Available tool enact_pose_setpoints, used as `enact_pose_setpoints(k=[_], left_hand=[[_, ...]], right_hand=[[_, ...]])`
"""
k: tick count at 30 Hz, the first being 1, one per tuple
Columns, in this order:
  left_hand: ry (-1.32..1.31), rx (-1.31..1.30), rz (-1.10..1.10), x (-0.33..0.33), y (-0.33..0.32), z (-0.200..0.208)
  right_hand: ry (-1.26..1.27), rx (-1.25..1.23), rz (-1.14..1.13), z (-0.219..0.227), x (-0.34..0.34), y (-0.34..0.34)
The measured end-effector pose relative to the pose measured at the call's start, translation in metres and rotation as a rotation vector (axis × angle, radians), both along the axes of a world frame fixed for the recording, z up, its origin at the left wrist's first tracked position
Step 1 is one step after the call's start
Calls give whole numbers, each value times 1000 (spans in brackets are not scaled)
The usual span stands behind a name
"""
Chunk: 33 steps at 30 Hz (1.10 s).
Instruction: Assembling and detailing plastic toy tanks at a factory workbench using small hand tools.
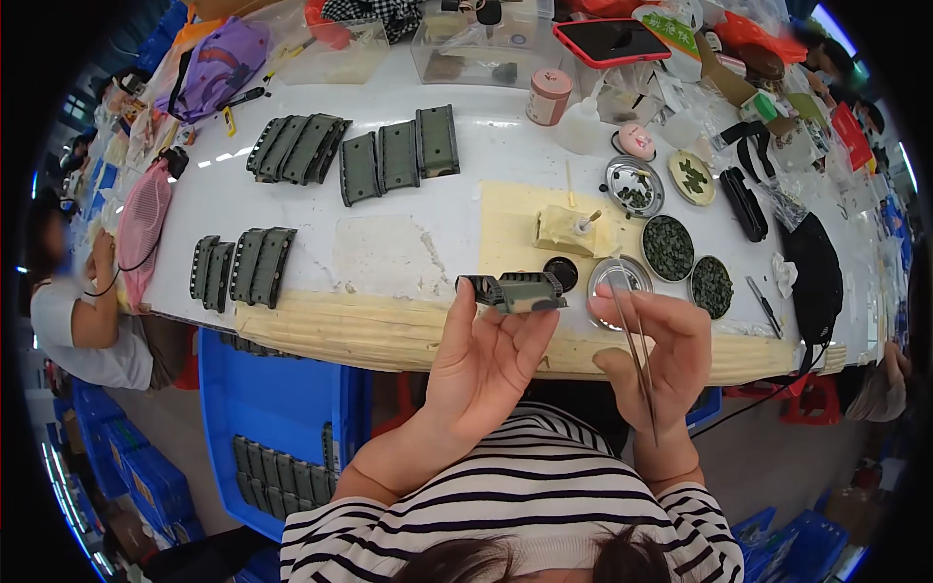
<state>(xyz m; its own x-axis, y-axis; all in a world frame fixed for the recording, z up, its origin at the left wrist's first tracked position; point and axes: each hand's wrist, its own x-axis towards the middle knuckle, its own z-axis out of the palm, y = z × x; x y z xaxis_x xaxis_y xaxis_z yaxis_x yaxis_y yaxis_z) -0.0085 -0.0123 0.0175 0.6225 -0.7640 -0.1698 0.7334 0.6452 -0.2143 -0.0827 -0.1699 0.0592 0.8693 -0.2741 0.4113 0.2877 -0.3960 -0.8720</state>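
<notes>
My left hand (476,364) holds up a dark green camouflage moulded part (525,293) between thumb and fingers, over the table's front edge. Tweezers (639,355) are pinched in my right hand (671,355), their tips up beside the part but apart from it. Behind my right fingers lies a round metal dish (632,264), partly hidden. Close by are a small black round cap (561,272) and a block wrapped in yellowish tape (569,231). To the right stand two round tins (669,248) (710,287) filled with small dark green pieces.
Similar green parts (299,148) lie in groups at the left; more fill a blue bin (282,379) below the edge. A metal dish (657,202), pale lid (705,197), pink tin (550,95) and phone (612,41) stand farther back. Another person (97,321) sits at far left.
</notes>
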Motion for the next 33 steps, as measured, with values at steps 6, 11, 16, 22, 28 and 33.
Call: enact_pose_setpoints(k=[6,11,16,22,28,33], left_hand=[[48,-29,-28,3,-1,-3],[37,-56,-47,4,-1,-6],[31,-52,-58,5,0,-9],[11,-9,-17,4,-2,-6],[3,-59,-2,4,-3,-11],[-29,-112,27,3,-2,-15]], right_hand=[[-239,-460,63,25,11,-12],[-226,-529,78,30,19,-8],[-234,-571,97,30,25,-9],[-236,-605,108,28,28,-11],[-232,-595,83,27,27,-9],[-266,-629,72,27,28,-4]])
